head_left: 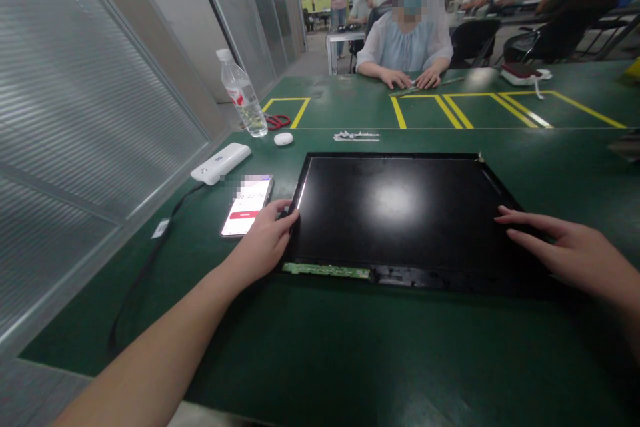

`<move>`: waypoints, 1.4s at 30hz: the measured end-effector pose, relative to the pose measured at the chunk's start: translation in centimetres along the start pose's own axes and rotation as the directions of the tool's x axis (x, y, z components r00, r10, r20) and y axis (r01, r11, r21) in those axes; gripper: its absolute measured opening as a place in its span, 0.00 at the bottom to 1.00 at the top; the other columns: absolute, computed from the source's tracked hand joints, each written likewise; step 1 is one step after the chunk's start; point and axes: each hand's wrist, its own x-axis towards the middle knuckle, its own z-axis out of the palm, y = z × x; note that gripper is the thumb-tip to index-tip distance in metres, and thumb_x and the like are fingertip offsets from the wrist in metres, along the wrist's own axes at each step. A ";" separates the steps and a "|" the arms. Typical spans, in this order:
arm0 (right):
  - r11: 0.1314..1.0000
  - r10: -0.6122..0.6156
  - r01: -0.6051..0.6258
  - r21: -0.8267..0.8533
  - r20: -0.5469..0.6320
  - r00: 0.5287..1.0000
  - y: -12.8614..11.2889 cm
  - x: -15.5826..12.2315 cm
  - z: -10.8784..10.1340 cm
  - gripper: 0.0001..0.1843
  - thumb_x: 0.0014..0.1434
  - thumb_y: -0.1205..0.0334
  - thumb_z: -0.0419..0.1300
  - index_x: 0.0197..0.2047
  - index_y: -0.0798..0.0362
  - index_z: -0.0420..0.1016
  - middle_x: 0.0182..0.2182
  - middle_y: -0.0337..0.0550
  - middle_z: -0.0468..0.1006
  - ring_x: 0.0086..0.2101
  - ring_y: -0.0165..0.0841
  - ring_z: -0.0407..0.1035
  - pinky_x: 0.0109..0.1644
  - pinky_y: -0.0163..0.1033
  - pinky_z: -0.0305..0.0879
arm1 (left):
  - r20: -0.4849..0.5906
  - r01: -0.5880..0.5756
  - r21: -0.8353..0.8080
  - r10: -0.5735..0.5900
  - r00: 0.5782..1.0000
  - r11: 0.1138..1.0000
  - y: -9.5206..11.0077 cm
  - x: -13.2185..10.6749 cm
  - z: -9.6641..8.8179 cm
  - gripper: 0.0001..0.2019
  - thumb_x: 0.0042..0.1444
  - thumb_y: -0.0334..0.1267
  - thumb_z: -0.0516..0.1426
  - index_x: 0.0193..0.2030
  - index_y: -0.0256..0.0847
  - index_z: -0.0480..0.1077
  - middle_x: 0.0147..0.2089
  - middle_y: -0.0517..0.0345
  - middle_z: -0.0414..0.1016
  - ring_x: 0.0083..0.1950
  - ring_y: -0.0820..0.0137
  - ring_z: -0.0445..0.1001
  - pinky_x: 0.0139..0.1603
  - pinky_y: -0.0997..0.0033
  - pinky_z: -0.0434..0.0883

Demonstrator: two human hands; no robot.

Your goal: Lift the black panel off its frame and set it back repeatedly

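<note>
**2 hands on a dark display panel**

A black display panel (400,213) lies flat on the green table (350,353), in the centre of the frame. A narrow green circuit strip (326,270) runs along its near edge.

The left hand (265,240), at centre left, is curled over the panel's left edge, fingertips clasping the rim. The right hand (565,250), at the right of the frame, lies flat with its fingers stretched out and spread on the panel's right edge, holding nothing.

Just left of the left hand lies a lit phone (247,205). Beyond it are a white power bank (221,163) with a black cable (145,267), and a water bottle (244,97). At the top of the frame a seated person (407,40) has both hands on the far table.
</note>
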 end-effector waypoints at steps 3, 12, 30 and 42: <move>1.000 0.027 -0.027 -0.001 0.006 1.000 -0.4 0.0 -0.1 0.28 0.43 0.35 0.61 0.42 0.38 0.88 0.54 0.42 0.86 0.50 0.53 0.81 0.59 0.59 0.74 | -0.008 0.003 -0.012 -0.004 1.000 1.000 -0.4 -0.1 0.4 0.24 0.69 0.34 0.50 0.66 0.43 0.78 0.72 0.39 0.66 0.72 0.43 0.67 0.72 0.34 0.68; 0.998 0.066 -0.066 0.024 0.010 0.998 -0.8 -0.4 -0.3 0.30 0.43 0.34 0.62 0.44 0.41 0.88 0.53 0.43 0.86 0.36 0.46 0.79 0.43 0.53 0.76 | 0.017 0.045 -0.059 -0.044 0.999 0.997 0.2 -0.2 0.5 0.26 0.68 0.31 0.48 0.67 0.44 0.76 0.74 0.40 0.61 0.74 0.45 0.66 0.72 0.34 0.69; 0.920 0.391 -0.388 0.046 -0.128 0.911 -2.9 -0.5 -2.0 0.26 0.38 0.44 0.59 0.38 0.44 0.84 0.36 0.45 0.85 0.39 0.48 0.77 0.47 0.52 0.68 | 0.054 0.180 0.004 -0.180 0.982 0.984 0.6 0.6 -0.2 0.30 0.70 0.46 0.47 0.67 0.25 0.74 0.75 0.25 0.65 0.77 0.39 0.64 0.76 0.35 0.62; 0.933 0.341 -0.350 -0.081 -0.114 0.933 -2.7 -0.4 -1.8 0.25 0.40 0.42 0.58 0.38 0.44 0.84 0.29 0.44 0.81 0.32 0.45 0.73 0.41 0.49 0.67 | 0.003 0.229 -0.289 -0.238 0.971 0.930 1.1 1.0 -0.7 0.25 0.63 0.41 0.53 0.62 0.34 0.79 0.73 0.38 0.72 0.74 0.45 0.69 0.76 0.42 0.64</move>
